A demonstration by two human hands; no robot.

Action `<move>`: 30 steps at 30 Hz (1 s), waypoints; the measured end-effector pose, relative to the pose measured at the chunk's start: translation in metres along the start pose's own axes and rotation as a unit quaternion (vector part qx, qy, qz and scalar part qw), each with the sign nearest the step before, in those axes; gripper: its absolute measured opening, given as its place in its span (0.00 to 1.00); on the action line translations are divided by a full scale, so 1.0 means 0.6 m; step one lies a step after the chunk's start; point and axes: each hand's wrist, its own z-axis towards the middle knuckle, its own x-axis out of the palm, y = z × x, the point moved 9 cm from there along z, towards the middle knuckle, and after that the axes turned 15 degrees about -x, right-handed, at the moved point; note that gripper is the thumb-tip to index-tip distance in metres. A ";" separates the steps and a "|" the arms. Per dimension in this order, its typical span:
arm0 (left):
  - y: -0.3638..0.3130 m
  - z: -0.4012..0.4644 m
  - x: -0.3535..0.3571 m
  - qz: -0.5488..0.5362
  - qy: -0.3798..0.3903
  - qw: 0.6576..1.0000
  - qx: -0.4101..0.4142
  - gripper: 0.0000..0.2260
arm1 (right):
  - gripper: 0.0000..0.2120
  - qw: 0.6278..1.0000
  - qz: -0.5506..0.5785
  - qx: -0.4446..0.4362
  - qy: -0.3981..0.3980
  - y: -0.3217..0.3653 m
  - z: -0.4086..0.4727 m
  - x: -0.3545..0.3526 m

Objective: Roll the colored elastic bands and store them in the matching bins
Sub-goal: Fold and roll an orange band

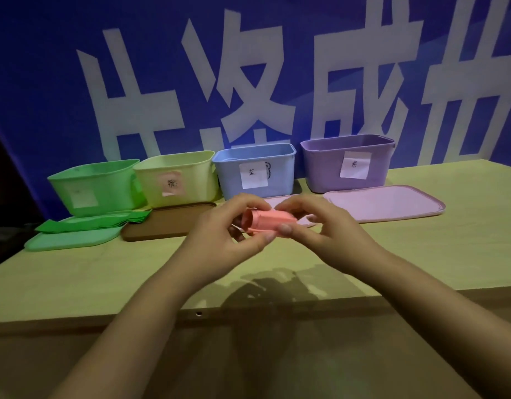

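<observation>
— What are the hands doing?
— The left hand (219,234) and right hand (314,226) are both gripping a pink elastic band (266,221), rolled up, above the worktop (421,249).
— And the bins?
— A green bin (93,185), yellow bin (176,180), blue bin (254,171) and purple bin (346,165) are standing in a row behind. Green bands (96,223), seemingly folded, are lying on a green lid (73,241).

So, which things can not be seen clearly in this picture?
- Head view: the insides of the green bin, yellow bin, blue bin and purple bin are hidden by their front walls.
- The far end of the pink band is covered by the right hand; the left hand covers the near end.
- The green bin's label is too faint to read.
</observation>
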 end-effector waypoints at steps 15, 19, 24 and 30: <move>0.206 0.368 -0.152 0.068 -0.062 0.981 -0.169 0.10 | 0.28 0.997 -0.014 0.000 0.073 -0.247 0.379 0.099; 0.199 0.449 -0.219 0.096 -0.036 0.975 -0.198 0.12 | 0.28 0.994 0.015 0.032 0.099 -0.261 0.447 0.120; 0.236 0.546 -0.277 0.134 -0.036 0.962 -0.235 0.13 | 0.28 0.987 0.026 0.095 0.123 -0.278 0.511 0.150; 0.369 0.620 -0.223 0.248 0.088 0.908 -0.326 0.16 | 0.29 0.973 0.030 0.154 0.172 -0.313 0.542 0.201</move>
